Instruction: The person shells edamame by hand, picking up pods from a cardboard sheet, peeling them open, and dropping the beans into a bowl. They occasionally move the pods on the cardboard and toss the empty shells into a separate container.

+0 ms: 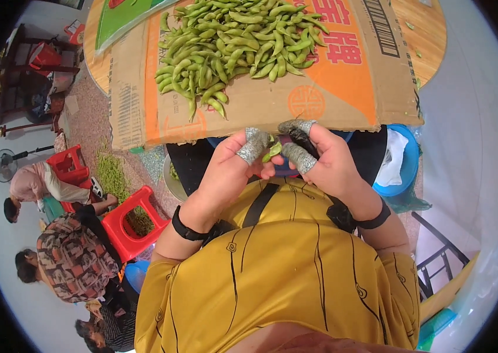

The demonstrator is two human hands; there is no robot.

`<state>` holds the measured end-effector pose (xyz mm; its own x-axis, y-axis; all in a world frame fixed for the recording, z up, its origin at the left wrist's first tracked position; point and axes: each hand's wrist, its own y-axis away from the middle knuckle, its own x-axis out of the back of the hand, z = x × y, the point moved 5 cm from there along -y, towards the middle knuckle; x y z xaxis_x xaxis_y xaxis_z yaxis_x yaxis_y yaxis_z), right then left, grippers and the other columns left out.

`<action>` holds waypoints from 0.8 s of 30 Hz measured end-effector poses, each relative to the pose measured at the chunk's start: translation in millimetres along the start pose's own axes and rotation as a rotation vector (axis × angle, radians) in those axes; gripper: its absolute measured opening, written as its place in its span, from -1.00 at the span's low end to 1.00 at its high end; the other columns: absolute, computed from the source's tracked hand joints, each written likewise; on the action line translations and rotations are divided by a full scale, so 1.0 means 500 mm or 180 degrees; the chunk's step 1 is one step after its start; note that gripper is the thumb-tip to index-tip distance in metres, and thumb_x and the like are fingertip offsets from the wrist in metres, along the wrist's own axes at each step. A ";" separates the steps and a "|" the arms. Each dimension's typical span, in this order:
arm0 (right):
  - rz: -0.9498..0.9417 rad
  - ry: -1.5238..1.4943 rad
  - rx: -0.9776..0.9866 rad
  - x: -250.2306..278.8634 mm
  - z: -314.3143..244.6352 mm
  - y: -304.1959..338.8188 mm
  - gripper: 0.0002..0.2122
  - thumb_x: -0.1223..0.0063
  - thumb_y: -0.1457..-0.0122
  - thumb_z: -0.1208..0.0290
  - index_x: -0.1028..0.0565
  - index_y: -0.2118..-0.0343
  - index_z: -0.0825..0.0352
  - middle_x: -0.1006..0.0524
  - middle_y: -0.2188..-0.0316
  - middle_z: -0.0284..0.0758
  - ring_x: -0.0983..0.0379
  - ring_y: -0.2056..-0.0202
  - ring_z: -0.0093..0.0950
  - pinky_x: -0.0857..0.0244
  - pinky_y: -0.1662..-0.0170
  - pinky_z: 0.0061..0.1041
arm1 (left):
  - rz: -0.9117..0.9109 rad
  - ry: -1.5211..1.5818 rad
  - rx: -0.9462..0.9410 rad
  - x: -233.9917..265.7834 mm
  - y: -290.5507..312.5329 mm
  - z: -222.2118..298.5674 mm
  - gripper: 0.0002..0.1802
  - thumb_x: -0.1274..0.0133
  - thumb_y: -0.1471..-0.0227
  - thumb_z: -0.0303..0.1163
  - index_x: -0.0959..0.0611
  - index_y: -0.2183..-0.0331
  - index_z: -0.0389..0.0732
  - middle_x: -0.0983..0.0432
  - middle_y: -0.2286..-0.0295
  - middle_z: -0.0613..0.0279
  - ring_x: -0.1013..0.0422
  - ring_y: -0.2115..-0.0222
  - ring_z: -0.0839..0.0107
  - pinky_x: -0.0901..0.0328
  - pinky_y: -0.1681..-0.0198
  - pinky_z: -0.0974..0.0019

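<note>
Just past the near edge of a flattened cardboard sheet (343, 112), my two hands meet around a green soybean pod (273, 153). My left hand (225, 165) is closed on the pod, a grey wrap on its thumb. My right hand (337, 162) pinches at the pod's other side; it wears grey wraps on thumb and a finger, and something dark covers part of its fingers. The fingers partly hide the pod. On the cardboard lies a heap of soybean pods (237, 44). Black bands circle both wrists.
The cardboard lies on a round wooden table (425, 35). A blue tub (410, 162) with a white bag stands right; a pale basin (173, 187) is left of my lap. Leftward are red stools (125, 226), several seated people (75, 256) and green pods (113, 176) on the floor.
</note>
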<state>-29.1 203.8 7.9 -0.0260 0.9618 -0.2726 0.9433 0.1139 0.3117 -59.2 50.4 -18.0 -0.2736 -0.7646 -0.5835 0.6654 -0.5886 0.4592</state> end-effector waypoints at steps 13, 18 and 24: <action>-0.0032 0.0090 -0.0464 0.015 0.002 -0.012 -0.79 -0.07 -0.08 0.59 -0.44 0.20 0.44 -0.49 0.31 -0.46 -0.37 0.29 -0.71 -0.30 0.20 -0.67 | 0.1201 -0.4697 -0.1318 0.068 0.126 0.127 -0.74 -0.04 0.01 -0.53 -0.53 0.19 -0.30 -0.56 0.36 0.11 -0.51 0.41 0.36 -0.37 0.35 0.37; -0.0244 0.0022 -0.0252 -0.017 0.002 -0.022 -0.79 -0.07 -0.08 0.59 -0.43 0.19 0.44 -0.49 0.32 -0.46 -0.38 0.31 -0.72 -0.32 0.22 -0.67 | 0.1984 -0.6426 -0.0782 0.081 0.186 0.162 -0.72 -0.14 0.10 -0.40 -0.57 0.25 -0.19 -0.47 0.50 0.07 -0.43 0.46 0.04 -0.33 0.42 0.10; -0.0516 -0.0214 -0.0062 -0.048 -0.018 -0.009 -0.82 -0.07 -0.10 0.55 -0.43 0.23 0.43 -0.49 0.36 -0.44 -0.39 0.37 -0.70 -0.34 0.29 -0.66 | -0.0232 -0.2561 -0.1245 -0.008 0.075 0.073 -0.74 -0.01 -0.08 -0.38 -0.53 0.17 -0.27 -0.49 0.46 0.24 -0.41 0.45 0.55 -0.32 0.37 0.47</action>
<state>-35.7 182.3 21.4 -0.1544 0.9117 -0.3809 0.9219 0.2715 0.2762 -58.5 21.6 26.1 -0.6306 -0.7681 0.1110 0.7761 -0.6238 0.0925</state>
